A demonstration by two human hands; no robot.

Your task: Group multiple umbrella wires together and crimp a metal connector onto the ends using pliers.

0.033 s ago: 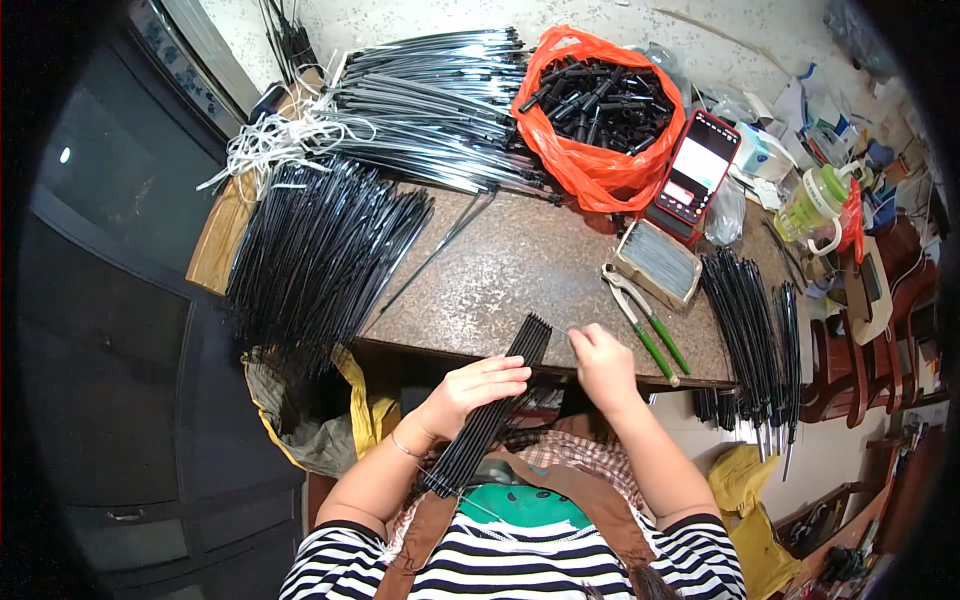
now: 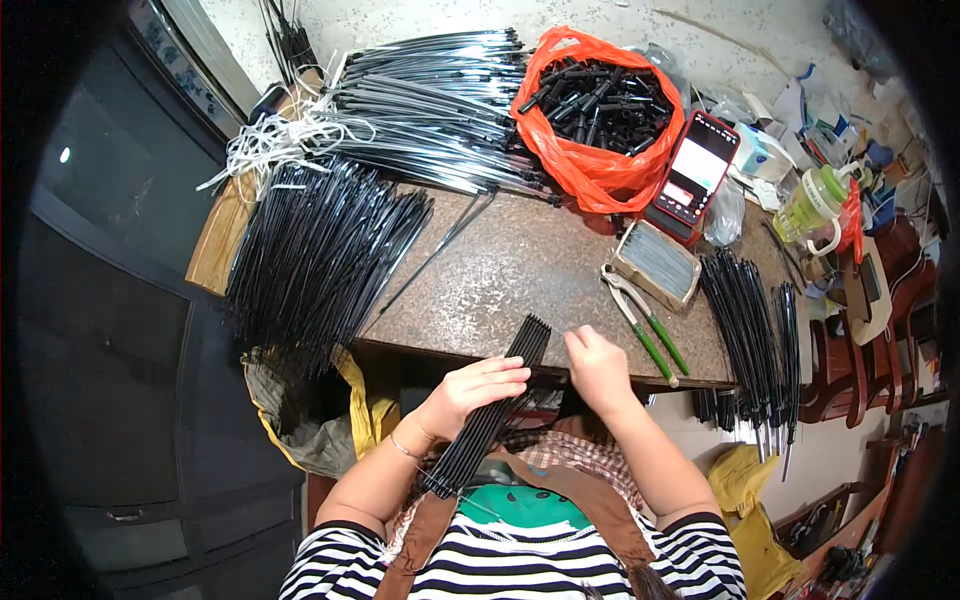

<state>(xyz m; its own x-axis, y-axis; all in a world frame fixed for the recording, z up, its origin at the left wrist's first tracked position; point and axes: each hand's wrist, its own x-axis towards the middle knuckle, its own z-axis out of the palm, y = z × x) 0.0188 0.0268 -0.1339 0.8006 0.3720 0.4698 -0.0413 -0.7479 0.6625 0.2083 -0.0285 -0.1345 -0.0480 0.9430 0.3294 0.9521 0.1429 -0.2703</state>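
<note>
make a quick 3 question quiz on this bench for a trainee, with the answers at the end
1. Fill in: the person's ____ hand lies across the black bundle.
2. True or false: the phone is to the right of the orange bag.
3. What colour are the handles of the pliers?
a) blue
b) green
c) red

Key: 1. Left hand. 2. True. 3. b) green.
</note>
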